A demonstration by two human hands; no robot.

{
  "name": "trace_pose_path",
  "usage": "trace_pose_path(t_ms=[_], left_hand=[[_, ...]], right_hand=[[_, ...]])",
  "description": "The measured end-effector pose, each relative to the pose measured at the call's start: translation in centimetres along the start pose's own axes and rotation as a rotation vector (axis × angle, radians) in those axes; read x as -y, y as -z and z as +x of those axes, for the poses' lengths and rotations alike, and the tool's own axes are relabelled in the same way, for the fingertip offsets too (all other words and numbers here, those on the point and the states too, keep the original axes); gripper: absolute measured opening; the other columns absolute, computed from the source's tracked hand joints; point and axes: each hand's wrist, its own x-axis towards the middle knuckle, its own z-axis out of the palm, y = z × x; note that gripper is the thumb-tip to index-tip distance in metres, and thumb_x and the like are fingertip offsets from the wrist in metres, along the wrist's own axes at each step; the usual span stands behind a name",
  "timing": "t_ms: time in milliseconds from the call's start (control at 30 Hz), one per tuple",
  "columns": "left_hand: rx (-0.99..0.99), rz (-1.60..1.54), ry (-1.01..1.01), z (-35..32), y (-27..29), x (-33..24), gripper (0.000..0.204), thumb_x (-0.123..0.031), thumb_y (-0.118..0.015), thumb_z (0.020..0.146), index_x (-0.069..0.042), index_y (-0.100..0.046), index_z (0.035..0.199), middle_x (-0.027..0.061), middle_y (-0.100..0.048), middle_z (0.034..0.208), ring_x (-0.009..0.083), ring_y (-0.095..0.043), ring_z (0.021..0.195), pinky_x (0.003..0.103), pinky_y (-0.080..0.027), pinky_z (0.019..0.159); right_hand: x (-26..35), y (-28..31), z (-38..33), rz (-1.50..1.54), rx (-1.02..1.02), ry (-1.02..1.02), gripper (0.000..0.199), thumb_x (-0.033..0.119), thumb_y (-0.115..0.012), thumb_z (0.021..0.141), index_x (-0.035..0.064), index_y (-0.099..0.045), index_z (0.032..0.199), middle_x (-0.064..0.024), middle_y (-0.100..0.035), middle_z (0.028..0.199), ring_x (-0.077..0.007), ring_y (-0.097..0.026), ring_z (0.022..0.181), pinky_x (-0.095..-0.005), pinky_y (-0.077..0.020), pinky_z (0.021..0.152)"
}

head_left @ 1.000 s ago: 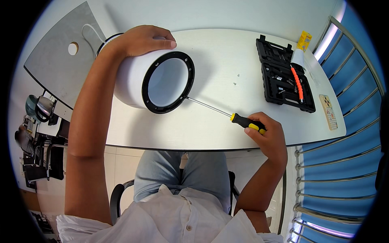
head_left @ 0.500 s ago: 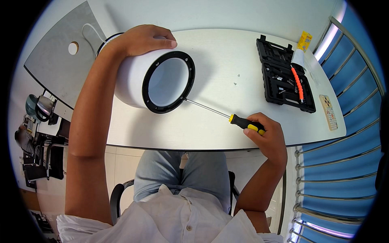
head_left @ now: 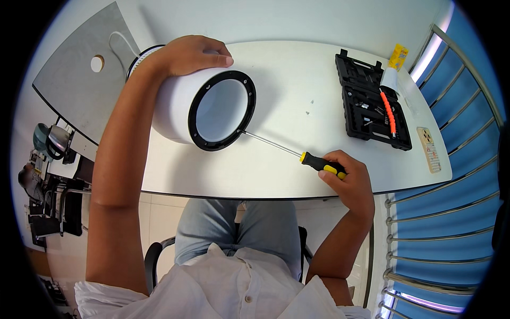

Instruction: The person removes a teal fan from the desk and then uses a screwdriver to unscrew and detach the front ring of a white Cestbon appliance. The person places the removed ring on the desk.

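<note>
A white, rounded cylindrical housing (head_left: 175, 114) lies on its side at the left of the table. Its open end, rimmed by a black ring (head_left: 194, 118) with several screw points, faces right and toward me. My left hand (head_left: 194, 55) lies over the top of it and steadies it, thumb pointing right. In my right hand (head_left: 348, 173) is a screwdriver (head_left: 317, 161) with a black and yellow handle, my fingers closed round the grip. Its long metal shaft slants up to the left, and the tip meets the lower right part of the ring.
An open black tool case (head_left: 372, 103) with bits and an orange flexible shaft (head_left: 388, 111) sits at the right. Behind it are a white cup (head_left: 389, 78) and a yellow packet (head_left: 398, 56). A phone-shaped beige item (head_left: 429, 150) lies near the right edge, beside metal railings (head_left: 446, 196).
The whole view has shifted very slightly. Both hands keep their hold, and the screwdriver tip stays at the same place on the black ring.
</note>
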Motion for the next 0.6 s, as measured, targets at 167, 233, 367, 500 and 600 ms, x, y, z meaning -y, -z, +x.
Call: trace_pose_path(t_ms=[167,233,367,500,600], left_hand=[[-0.014,0.014,-0.019,0.07,-0.12,0.26,0.047,-0.043,-0.062,0.08,-0.008,-0.066,0.111,0.0121,-0.063,0.118,0.0256,-0.06,0.106,0.034,-0.044,0.093],[-0.016,0.024,-0.02,0.1,-0.13,0.29,0.048,-0.044,-0.062,0.08,-0.008,-0.066,0.111,0.0124,-0.063,0.118,0.0258,-0.06,0.105,0.034,-0.044,0.093],[-0.01,0.022,-0.013,0.05,-0.1,0.23,0.049,-0.045,-0.062,0.08,-0.008,-0.066,0.111,0.0127,-0.063,0.117,0.0259,-0.06,0.105,0.034,-0.044,0.093],[-0.007,0.017,-0.012,0.03,-0.07,0.01,0.049,-0.045,-0.062,0.08,-0.008,-0.066,0.111,0.0125,-0.063,0.116,0.0257,-0.06,0.104,0.034,-0.044,0.093],[-0.012,0.021,-0.012,0.11,-0.1,0.19,0.049,-0.045,-0.062,0.08,-0.008,-0.066,0.112,0.0126,-0.064,0.115,0.0253,-0.06,0.104,0.034,-0.044,0.092]], right_hand=[[0.03,0.01,-0.06,-0.015,0.002,0.005,0.027,0.018,-0.069,0.073,0.0029,-0.063,0.095,-0.0086,-0.059,0.073,-0.0167,-0.05,0.061,-0.028,-0.0407,0.059],[0.05,-0.01,-0.07,-0.021,-0.001,0.009,0.027,0.018,-0.068,0.073,0.003,-0.063,0.095,-0.0087,-0.059,0.073,-0.0168,-0.051,0.061,-0.028,-0.0408,0.059],[-0.09,-0.12,-0.02,-0.012,-0.005,0.022,0.027,0.019,-0.068,0.073,0.003,-0.063,0.095,-0.0088,-0.059,0.073,-0.0172,-0.051,0.061,-0.028,-0.041,0.059],[0.18,0.07,-0.06,-0.025,0.027,-0.013,0.028,0.02,-0.068,0.073,0.0029,-0.063,0.095,-0.0093,-0.06,0.074,-0.0176,-0.052,0.062,-0.0283,-0.0413,0.06],[0.11,-0.12,-0.07,-0.022,0.01,0.008,0.029,0.021,-0.068,0.073,0.0029,-0.064,0.095,-0.0095,-0.06,0.074,-0.0177,-0.052,0.061,-0.0285,-0.0415,0.06]])
